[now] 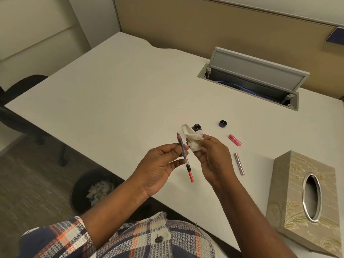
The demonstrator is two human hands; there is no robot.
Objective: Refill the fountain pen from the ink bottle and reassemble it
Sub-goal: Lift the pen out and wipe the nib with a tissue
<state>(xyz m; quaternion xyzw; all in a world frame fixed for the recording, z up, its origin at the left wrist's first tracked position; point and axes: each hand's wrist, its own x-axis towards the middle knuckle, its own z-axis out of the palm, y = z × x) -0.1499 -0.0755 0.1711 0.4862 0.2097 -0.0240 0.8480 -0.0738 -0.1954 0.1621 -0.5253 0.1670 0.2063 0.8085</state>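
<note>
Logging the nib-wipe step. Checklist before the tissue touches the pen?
1. Left hand grips pen section, nib pointing away: ok.
2. Right hand holds tissue: ok.
3. Ink bottle upright but uncapped, just behind the tissue: not ok. Bottle cap lies apart on the desk.
4. Barrel and pink pen cap lie on the desk right of the hands: ok.
5. Converter ink level: cannot tell.
</note>
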